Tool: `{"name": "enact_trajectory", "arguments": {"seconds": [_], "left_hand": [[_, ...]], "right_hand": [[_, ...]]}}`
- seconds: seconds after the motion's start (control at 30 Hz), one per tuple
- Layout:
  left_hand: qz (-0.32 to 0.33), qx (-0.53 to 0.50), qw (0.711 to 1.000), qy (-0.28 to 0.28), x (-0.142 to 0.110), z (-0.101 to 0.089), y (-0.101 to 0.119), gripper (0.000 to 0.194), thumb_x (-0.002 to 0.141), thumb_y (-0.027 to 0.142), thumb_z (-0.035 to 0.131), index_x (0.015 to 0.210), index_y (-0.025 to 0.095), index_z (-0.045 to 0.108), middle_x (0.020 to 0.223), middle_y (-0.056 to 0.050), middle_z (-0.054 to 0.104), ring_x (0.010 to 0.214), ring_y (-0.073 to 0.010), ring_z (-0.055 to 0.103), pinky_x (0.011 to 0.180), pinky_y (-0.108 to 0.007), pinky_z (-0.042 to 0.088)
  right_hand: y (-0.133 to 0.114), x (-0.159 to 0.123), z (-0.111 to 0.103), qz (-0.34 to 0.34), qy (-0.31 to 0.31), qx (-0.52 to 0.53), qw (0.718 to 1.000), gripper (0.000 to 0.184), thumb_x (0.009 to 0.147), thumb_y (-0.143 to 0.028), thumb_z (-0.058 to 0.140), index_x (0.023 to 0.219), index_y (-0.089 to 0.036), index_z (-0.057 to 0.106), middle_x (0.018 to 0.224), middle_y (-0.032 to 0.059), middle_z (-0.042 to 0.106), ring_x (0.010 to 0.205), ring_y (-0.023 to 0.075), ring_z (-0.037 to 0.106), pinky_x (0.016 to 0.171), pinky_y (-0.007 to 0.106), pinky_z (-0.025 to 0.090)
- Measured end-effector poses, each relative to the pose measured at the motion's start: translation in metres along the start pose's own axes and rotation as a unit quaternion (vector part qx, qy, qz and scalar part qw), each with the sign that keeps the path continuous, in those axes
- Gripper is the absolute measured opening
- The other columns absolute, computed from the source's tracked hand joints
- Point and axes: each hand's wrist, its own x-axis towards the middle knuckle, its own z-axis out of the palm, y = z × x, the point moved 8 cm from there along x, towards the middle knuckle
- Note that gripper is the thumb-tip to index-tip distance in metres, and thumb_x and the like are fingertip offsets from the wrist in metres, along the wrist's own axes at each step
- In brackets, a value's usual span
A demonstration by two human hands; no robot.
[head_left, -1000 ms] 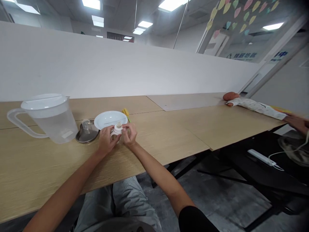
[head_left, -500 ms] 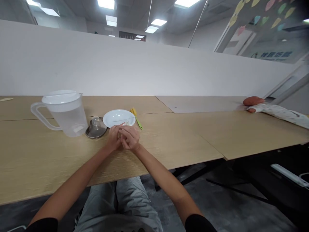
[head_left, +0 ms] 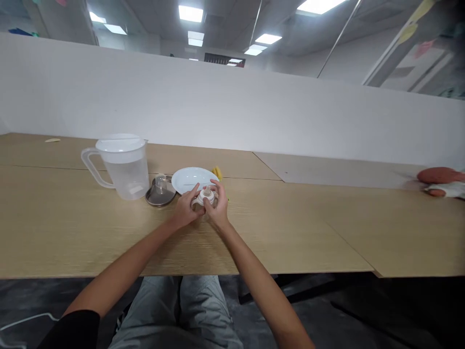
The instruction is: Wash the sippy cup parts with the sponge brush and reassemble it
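Between my two hands is a baby bottle with a white collar, a clear teat pointing up and a side handle; its lower body is mostly hidden. My left hand closes on its left side by the handle. From the right, my right hand curls its thumb and fingers around the collar. Just behind them lies a white plate. To the left, a shiny metal dish bears a small clear cap. A yellow brush head shows past the plate; my right hand mostly covers its green handle.
A lidded clear pitcher holding liquid stands left of the metal dish. A pale flat piece lies at the far left. Reddish-brown objects with white cloth sit at the far right. A white partition rises behind the wooden table.
My hands, clasped together before, have spread apart around the bottle, so its collar and teat now show. The camera view has turned, shifting the table items to the right in the picture.
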Motion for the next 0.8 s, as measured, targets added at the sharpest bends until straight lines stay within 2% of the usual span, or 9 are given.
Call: {"name": "enact_trajectory", "arguments": {"seconds": [0.1, 0.2, 0.27, 0.4, 0.47, 0.53, 0.63, 0.73, 0.8], "left_hand": [[-0.009, -0.012, 1.000, -0.017, -0.001, 0.003, -0.001, 0.091, 0.071, 0.030, 0.069, 0.149, 0.018, 0.024, 0.118, -0.012, 0.064, 0.107, -0.0260, 0.059, 0.092, -0.039, 0.045], [-0.019, -0.008, 0.999, -0.034, -0.002, 0.005, -0.002, 0.089, 0.071, 0.028, 0.068, 0.148, 0.018, 0.026, 0.114, -0.011, 0.065, 0.099, -0.0248, 0.061, 0.089, -0.039, 0.046], [-0.022, -0.008, 0.999, -0.039, -0.002, 0.006, -0.001, 0.087, 0.070, 0.028, 0.068, 0.147, 0.017, 0.029, 0.112, -0.011, 0.066, 0.098, -0.0248, 0.061, 0.089, -0.039, 0.046], [-0.025, -0.031, 0.998, -0.043, 0.000, 0.003, 0.005, 0.079, 0.072, 0.034, 0.068, 0.143, 0.018, 0.036, 0.115, -0.011, 0.066, 0.103, -0.0249, 0.061, 0.091, -0.038, 0.045], [-0.035, -0.062, 0.995, -0.064, 0.002, 0.002, 0.008, 0.081, 0.072, 0.035, 0.068, 0.144, 0.017, 0.034, 0.120, -0.012, 0.065, 0.099, -0.0235, 0.064, 0.088, -0.036, 0.046], [-0.052, -0.092, 0.991, -0.080, 0.004, 0.001, 0.010, 0.091, 0.070, 0.033, 0.069, 0.148, 0.015, 0.025, 0.121, -0.013, 0.065, 0.095, -0.0223, 0.065, 0.085, -0.034, 0.047], [-0.092, -0.116, 0.987, -0.064, 0.006, -0.005, 0.010, 0.105, 0.065, 0.025, 0.071, 0.150, 0.014, 0.011, 0.114, -0.012, 0.068, 0.096, -0.0220, 0.065, 0.085, -0.033, 0.047], [-0.119, -0.120, 0.984, -0.049, 0.006, -0.007, 0.012, 0.106, 0.062, 0.020, 0.071, 0.150, 0.016, 0.012, 0.106, -0.009, 0.071, 0.094, -0.0213, 0.066, 0.083, -0.031, 0.046], [-0.121, -0.119, 0.985, -0.036, 0.004, -0.008, 0.013, 0.107, 0.061, 0.018, 0.071, 0.150, 0.018, 0.013, 0.103, -0.007, 0.071, 0.093, -0.0207, 0.065, 0.084, -0.031, 0.046]], "right_hand": [[-0.001, 0.005, -0.005, 0.014, 0.016, -0.074, 0.997, 0.045, 0.075, -0.039, 0.063, 0.114, -0.020, 0.051, 0.094, 0.0068, 0.059, 0.087, 0.0233, 0.057, 0.082, 0.042, 0.046], [-0.001, 0.008, -0.006, 0.022, 0.005, -0.140, 0.990, 0.034, 0.076, -0.044, 0.063, 0.100, -0.021, 0.057, 0.090, 0.0062, 0.057, 0.087, 0.0240, 0.055, 0.081, 0.042, 0.044], [-0.004, 0.008, -0.006, 0.007, -0.016, -0.156, 0.988, 0.034, 0.079, -0.049, 0.059, 0.097, -0.021, 0.059, 0.091, 0.0070, 0.057, 0.091, 0.0251, 0.055, 0.084, 0.044, 0.042], [-0.012, 0.007, -0.006, -0.040, -0.070, -0.070, 0.994, 0.040, 0.089, -0.053, 0.041, 0.107, -0.022, 0.059, 0.102, 0.0084, 0.062, 0.099, 0.0255, 0.056, 0.089, 0.045, 0.041], [-0.013, 0.006, -0.007, -0.044, -0.079, -0.025, 0.996, 0.042, 0.090, -0.053, 0.038, 0.109, -0.021, 0.058, 0.101, 0.0081, 0.065, 0.097, 0.0255, 0.058, 0.088, 0.044, 0.043], [-0.012, 0.005, -0.008, -0.036, -0.073, -0.009, 0.997, 0.042, 0.089, -0.053, 0.040, 0.110, -0.021, 0.058, 0.097, 0.0075, 0.066, 0.094, 0.0258, 0.059, 0.087, 0.045, 0.043], [-0.007, 0.006, -0.004, -0.015, -0.077, -0.004, 0.997, 0.038, 0.088, -0.050, 0.045, 0.112, -0.022, 0.056, 0.095, 0.0064, 0.066, 0.092, 0.0249, 0.058, 0.086, 0.044, 0.045], [0.000, 0.006, 0.001, -0.002, -0.085, -0.016, 0.996, 0.035, 0.087, -0.047, 0.051, 0.112, -0.022, 0.054, 0.096, 0.0062, 0.064, 0.091, 0.0236, 0.057, 0.084, 0.041, 0.045], [0.004, 0.006, 0.001, 0.001, -0.067, -0.038, 0.997, 0.035, 0.084, -0.045, 0.056, 0.111, -0.022, 0.053, 0.097, 0.0066, 0.062, 0.091, 0.0234, 0.055, 0.083, 0.040, 0.045]]}}
